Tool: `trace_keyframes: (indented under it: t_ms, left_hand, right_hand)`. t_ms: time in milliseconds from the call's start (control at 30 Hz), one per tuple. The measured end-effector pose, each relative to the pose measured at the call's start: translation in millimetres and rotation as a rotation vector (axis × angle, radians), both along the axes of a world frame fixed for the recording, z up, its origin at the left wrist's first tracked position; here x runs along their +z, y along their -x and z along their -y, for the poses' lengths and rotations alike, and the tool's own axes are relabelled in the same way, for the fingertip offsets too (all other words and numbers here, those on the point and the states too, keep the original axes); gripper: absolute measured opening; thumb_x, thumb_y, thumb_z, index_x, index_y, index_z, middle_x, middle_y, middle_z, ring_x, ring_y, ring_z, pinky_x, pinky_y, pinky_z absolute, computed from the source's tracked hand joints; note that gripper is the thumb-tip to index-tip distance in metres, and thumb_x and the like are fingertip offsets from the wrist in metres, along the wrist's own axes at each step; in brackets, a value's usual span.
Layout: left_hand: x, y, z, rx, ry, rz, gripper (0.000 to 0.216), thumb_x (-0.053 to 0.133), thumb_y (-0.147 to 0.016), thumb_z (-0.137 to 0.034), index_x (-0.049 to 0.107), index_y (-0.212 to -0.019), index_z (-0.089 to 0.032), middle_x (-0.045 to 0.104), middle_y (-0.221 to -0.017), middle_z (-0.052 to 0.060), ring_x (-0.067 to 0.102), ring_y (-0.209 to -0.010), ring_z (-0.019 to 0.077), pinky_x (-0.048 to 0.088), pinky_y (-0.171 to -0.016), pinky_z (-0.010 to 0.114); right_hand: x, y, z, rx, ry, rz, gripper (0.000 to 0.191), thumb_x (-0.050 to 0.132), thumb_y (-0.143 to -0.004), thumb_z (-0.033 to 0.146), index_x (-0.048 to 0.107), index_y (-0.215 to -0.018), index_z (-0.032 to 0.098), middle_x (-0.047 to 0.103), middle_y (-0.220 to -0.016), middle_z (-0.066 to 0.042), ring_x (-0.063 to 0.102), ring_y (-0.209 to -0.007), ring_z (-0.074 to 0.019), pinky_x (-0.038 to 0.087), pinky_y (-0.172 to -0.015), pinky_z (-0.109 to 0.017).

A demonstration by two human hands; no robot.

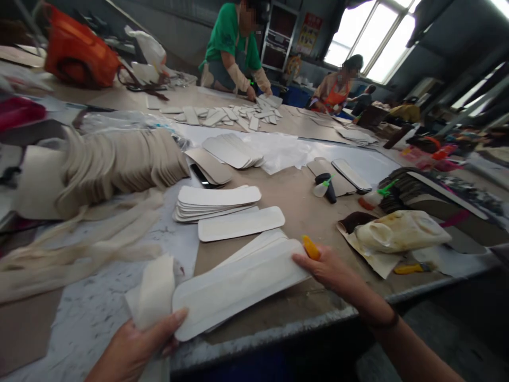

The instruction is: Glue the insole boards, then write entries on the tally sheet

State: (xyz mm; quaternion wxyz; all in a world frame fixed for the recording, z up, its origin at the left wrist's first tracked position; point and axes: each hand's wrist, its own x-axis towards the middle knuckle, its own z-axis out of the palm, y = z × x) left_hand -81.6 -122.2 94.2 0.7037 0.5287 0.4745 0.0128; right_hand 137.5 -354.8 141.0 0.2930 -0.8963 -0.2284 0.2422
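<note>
A long off-white panel with rounded corners (pixel 242 286) lies tilted near the table's front edge, between my hands. My left hand (pixel 145 337) is closed on its left end, thumb on top. At the right end, my right hand (pixel 334 273) pinches the panel's corner. A yellow-handled tool (pixel 310 248) sticks up from that same hand; its working end is hidden. More white panels (pixel 254 246) show beneath and behind the held one. Just beyond them lie a single panel (pixel 242 224) and a neat stack of panels (pixel 218 196). A pale fabric strip (pixel 157 289) curls beside my left hand.
A long row of beige pieces (pixel 119 164) leans at left. On the right sit a stained yellowish container (pixel 401 232), a yellow-handled brush (pixel 411 268) and small green-tipped bottles (pixel 371 197). Across the table, a person in green (pixel 228 48) handles scattered pieces (pixel 226 115).
</note>
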Motion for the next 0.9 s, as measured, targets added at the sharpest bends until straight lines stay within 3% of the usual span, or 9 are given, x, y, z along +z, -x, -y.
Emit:
trace_keyframes:
  t_ms: [233,400,533,633,800,900]
  left_hand:
    - [17.0,4.5,5.1,0.026,0.101,0.145,0.045,0.075,-0.057,-0.057,0.061,-0.067,-0.015,0.052,-0.057,-0.002,0.04,-0.053,0.0091,0.036,-0.049,0.02]
    - [22.3,7.8,2.4,0.052,0.197,0.177,0.044,0.08,-0.056,-0.048,0.065,-0.08,-0.015,0.055,-0.065,-0.001,0.043,-0.055,0.0091,0.039,-0.05,0.019]
    - [20.9,9.6,-0.8,0.143,0.395,0.193,0.038,0.084,-0.05,-0.043,0.063,-0.066,-0.016,0.049,-0.056,-0.002,0.041,-0.049,0.0088,0.041,-0.048,0.022]
    - [16.3,9.4,-2.9,0.154,0.465,0.176,0.037,0.085,-0.049,-0.043,0.062,-0.06,-0.016,0.044,-0.048,-0.003,0.037,-0.045,0.0074,0.038,-0.045,0.02]
    - [19.3,-0.4,-8.7,0.123,0.34,0.187,0.04,0.084,-0.051,-0.046,0.067,-0.068,-0.014,0.049,-0.046,-0.001,0.035,-0.044,0.0067,0.032,-0.041,0.019]
    - [26.6,-16.5,-21.1,0.085,0.276,0.209,0.042,0.082,-0.053,-0.05,0.062,-0.056,-0.014,0.047,-0.044,-0.002,0.036,-0.044,0.0064,0.033,-0.042,0.018]
  right_hand:
    - [-5.3,3.9,6.1,-0.153,-0.097,-0.155,0.045,0.057,-0.074,0.061,0.04,-0.06,0.021,0.034,-0.05,0.006,0.029,-0.045,-0.0085,0.02,-0.039,-0.022]
    - [-2.0,12.4,2.2,-0.214,-0.263,-0.354,0.051,0.066,-0.068,0.065,0.044,-0.065,0.019,0.033,-0.05,0.008,0.027,-0.044,-0.0057,0.017,-0.039,-0.019]
    - [0.2,24.3,-4.1,-0.286,-0.494,-0.666,0.055,0.073,-0.062,0.064,0.042,-0.068,0.019,0.028,-0.043,0.012,0.018,-0.038,-0.0026,0.013,-0.038,-0.017]
    - [-4.7,29.5,-5.0,-0.33,-0.553,-0.752,0.057,0.078,-0.058,0.061,0.039,-0.064,0.02,0.028,-0.04,0.013,0.019,-0.037,-0.0017,0.014,-0.038,-0.016]
    - [-6.0,19.6,-10.4,-0.31,-0.523,-0.745,0.058,0.075,-0.062,0.064,0.039,-0.065,0.019,0.03,-0.041,0.013,0.02,-0.037,-0.0007,0.013,-0.038,-0.015]
    - [2.7,-0.7,-21.4,-0.324,-0.474,-0.662,0.062,0.076,-0.056,0.067,0.038,-0.067,0.019,0.032,-0.044,0.013,0.021,-0.037,-0.0004,0.012,-0.037,-0.014]
